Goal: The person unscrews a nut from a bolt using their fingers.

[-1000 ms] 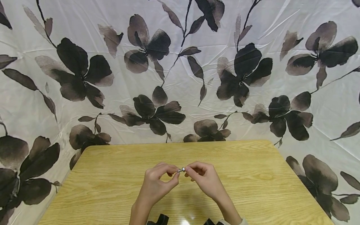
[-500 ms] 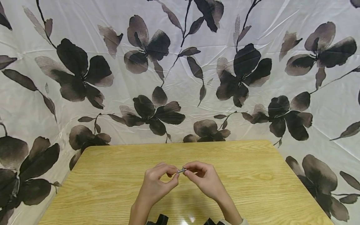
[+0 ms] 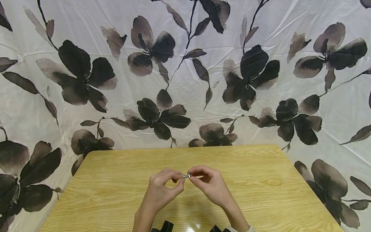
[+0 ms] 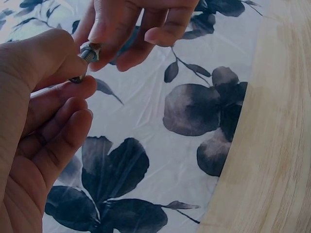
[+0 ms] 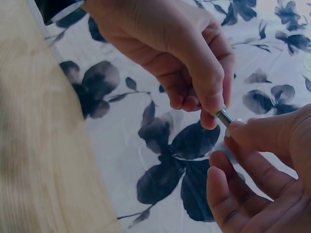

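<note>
A small metal bolt (image 3: 186, 176) with a nut (image 4: 91, 50) on its threaded shaft sits in the air just above the counter (image 3: 116, 180), held between the two hands near the counter's middle, toward the near edge. In the left-wrist view the nut shows as a grey hex piece at the end of the thread.

The left hand (image 3: 162, 190) pinches one end of the bolt between thumb and forefinger; its fingers (image 4: 63, 141) are curled in toward the palm, the lower ones closing on nothing. The right hand (image 3: 210, 185) meets it from the other side, thumb and forefinger tips closed on the nut end, the other fingers (image 5: 233, 194) bent loosely beneath. The two hands' fingertips nearly touch around the bolt. In the right-wrist view the threaded shaft (image 5: 223, 117) shows between the two grips, tilted.

Both wrists hang over the near part of the counter, a pale wood-grain top with rounded far corners. Behind and around it hangs a white cloth (image 3: 185, 80) printed with large dark flowers and leaves, which also shows below the hands in both wrist views. At the bottom edge of the head view, dark straps (image 3: 165, 226) sit by the wrists.
</note>
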Tool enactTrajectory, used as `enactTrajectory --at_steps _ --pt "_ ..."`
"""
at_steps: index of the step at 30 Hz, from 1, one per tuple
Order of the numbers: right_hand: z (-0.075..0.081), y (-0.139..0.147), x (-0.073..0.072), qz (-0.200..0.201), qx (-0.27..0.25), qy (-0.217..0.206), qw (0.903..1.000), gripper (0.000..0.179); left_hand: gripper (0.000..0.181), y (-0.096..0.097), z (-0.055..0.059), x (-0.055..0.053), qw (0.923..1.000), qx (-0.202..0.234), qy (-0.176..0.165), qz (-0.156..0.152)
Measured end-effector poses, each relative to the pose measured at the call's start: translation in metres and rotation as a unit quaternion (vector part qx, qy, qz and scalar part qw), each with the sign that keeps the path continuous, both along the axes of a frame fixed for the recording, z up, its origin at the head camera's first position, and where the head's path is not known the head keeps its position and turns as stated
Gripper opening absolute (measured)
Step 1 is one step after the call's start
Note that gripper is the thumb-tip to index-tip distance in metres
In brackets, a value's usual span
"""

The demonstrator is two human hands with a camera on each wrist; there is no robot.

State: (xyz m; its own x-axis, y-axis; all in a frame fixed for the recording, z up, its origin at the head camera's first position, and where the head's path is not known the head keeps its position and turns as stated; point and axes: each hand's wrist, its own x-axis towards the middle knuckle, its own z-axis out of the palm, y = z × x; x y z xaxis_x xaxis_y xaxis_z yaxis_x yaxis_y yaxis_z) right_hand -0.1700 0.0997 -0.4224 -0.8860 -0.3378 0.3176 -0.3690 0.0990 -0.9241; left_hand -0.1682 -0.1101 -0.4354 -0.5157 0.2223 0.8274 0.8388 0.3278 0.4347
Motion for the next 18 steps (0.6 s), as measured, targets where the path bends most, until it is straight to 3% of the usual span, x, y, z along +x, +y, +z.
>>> enactTrajectory --at_steps 2,4,6,9,14,18 --pt "0.0002 -0.0006 -0.0001 0.004 -0.012 0.012 0.9998 0.023 0.005 -0.0001 -0.0003 -0.0001 1.0 -0.001 -0.002 0.001" --pt "0.0003 -0.0011 -0.0002 0.008 -0.022 0.017 0.9996 0.027 0.008 0.0 -0.0005 -0.0003 1.0 -0.001 -0.004 0.001" --pt "0.0006 -0.0013 -0.0003 0.003 -0.022 0.008 0.9997 0.029 0.013 0.0002 -0.0009 -0.0008 1.0 0.0 -0.001 0.0" --pt "0.0013 -0.0011 -0.0005 -0.015 -0.01 -0.025 0.9995 0.027 0.004 0.0007 -0.0008 -0.0008 1.0 0.001 -0.002 0.001" --pt "0.0015 0.0004 -0.0013 -0.03 0.026 -0.062 0.9973 0.024 0.027 0.0024 0.0001 0.0001 1.0 -0.002 -0.003 0.002" --pt "0.0006 0.0012 -0.0019 -0.019 0.039 -0.057 0.9974 0.024 0.028 0.0026 0.0012 0.0007 1.0 -0.004 -0.008 0.002"
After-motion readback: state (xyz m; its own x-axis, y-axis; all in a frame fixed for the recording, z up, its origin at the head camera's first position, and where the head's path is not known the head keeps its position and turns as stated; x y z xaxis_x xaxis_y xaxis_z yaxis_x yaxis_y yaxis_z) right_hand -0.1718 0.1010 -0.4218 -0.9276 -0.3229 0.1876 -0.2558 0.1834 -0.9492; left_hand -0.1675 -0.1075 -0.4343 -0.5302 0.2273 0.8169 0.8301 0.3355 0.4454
